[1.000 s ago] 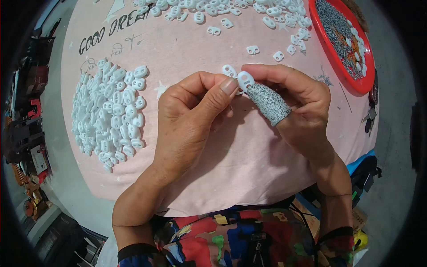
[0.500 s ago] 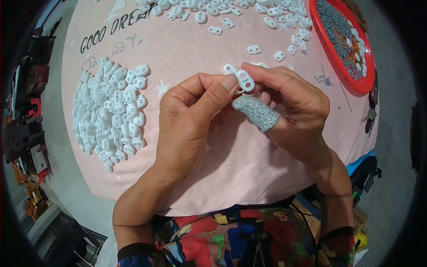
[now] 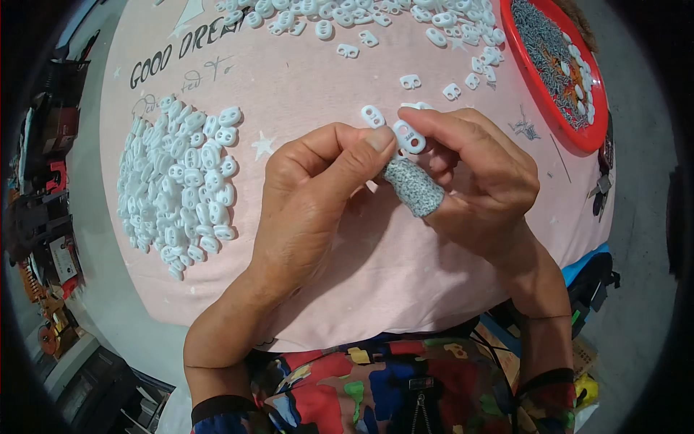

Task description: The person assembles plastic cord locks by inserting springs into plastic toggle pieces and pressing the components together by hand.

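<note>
Both my hands are raised close together over the middle of the pink cloth. My left hand (image 3: 318, 181) pinches a white two-hole cord lock piece (image 3: 372, 116), which sticks out past the thumb and forefinger. At the fingertips of my right hand (image 3: 484, 181) is another white oval cord lock piece (image 3: 411, 137), tilted, with two holes. A grey knitted cover (image 3: 415, 188) sheathes the right thumb, whose tip presses close to the left thumb. What lies between the two thumbs is mostly hidden.
A heap of white cord locks (image 3: 181, 188) lies on the left of the pink cloth (image 3: 405, 289). More white pieces (image 3: 325, 29) are strewn along the far side. A red tray (image 3: 589, 141) at far right holds small metal springs; loose springs (image 3: 526, 129) lie beside it.
The right-hand cord lock piece has shifted slightly right and apart from the one in my left hand. My right thumb has tipped more upright.
</note>
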A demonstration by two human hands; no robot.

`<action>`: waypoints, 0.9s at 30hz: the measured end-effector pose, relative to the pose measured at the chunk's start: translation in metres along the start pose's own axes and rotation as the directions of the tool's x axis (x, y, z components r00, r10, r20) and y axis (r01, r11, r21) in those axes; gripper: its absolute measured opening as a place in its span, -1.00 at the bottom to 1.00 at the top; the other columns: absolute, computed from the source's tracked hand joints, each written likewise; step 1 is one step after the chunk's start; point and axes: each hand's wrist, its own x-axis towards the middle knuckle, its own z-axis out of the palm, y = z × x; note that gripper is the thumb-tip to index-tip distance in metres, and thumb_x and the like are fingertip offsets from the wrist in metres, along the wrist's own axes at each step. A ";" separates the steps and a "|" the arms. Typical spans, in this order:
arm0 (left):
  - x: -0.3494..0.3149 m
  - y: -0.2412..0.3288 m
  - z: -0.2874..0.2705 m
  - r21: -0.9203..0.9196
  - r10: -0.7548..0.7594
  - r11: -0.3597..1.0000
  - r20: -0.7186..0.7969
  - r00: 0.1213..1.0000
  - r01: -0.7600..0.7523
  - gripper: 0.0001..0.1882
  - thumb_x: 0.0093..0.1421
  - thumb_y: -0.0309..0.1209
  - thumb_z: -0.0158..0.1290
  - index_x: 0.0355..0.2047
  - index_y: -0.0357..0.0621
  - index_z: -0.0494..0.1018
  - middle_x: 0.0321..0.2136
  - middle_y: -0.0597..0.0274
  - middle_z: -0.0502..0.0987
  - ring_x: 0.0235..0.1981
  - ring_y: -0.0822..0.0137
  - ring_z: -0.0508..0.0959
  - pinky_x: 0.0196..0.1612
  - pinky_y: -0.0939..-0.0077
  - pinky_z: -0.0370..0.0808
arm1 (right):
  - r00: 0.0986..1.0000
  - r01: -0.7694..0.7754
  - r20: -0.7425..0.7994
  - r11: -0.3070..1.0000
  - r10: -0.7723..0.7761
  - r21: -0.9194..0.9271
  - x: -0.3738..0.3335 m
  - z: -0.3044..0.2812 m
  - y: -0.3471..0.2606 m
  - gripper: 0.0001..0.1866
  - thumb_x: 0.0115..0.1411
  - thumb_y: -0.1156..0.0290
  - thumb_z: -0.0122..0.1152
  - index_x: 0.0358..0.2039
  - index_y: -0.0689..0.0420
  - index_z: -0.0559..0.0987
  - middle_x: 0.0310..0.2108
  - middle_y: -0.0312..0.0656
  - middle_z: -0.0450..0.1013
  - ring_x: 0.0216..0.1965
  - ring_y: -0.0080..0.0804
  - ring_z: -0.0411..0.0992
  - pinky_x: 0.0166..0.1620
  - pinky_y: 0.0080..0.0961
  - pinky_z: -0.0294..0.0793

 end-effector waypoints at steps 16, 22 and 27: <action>0.003 -0.006 -0.003 0.057 0.049 0.997 0.034 0.998 -0.051 -0.79 0.26 -0.29 0.11 -0.34 -0.20 0.54 -0.52 0.42 0.52 -0.53 0.68 0.37 -0.47 0.79 0.28 | 0.995 0.073 0.077 0.997 -0.071 -0.026 0.001 -0.002 0.003 -0.58 -0.07 0.66 0.38 -0.12 0.28 0.57 -0.44 -0.27 0.45 -0.52 -0.69 0.31 -0.52 -0.78 0.29; 0.003 -0.003 -0.003 0.080 0.047 0.996 0.038 0.998 -0.050 -0.81 0.26 -0.29 0.11 -0.33 -0.17 0.54 -0.52 0.46 0.52 -0.54 0.69 0.37 -0.47 0.80 0.28 | 0.997 0.036 0.072 0.999 -0.035 -0.022 -0.001 -0.003 0.001 -0.58 -0.08 0.66 0.37 -0.13 0.26 0.58 -0.41 -0.25 0.47 -0.48 -0.67 0.38 -0.48 -0.79 0.36; 0.006 0.001 -0.006 0.105 0.017 0.994 0.055 0.998 -0.023 -0.79 0.24 -0.27 0.13 -0.34 -0.16 0.55 -0.52 0.46 0.52 -0.55 0.69 0.37 -0.48 0.82 0.28 | 0.996 0.038 0.080 0.999 -0.037 -0.010 0.000 -0.004 0.002 -0.60 -0.07 0.65 0.39 -0.14 0.26 0.59 -0.41 -0.25 0.47 -0.51 -0.67 0.36 -0.49 -0.77 0.36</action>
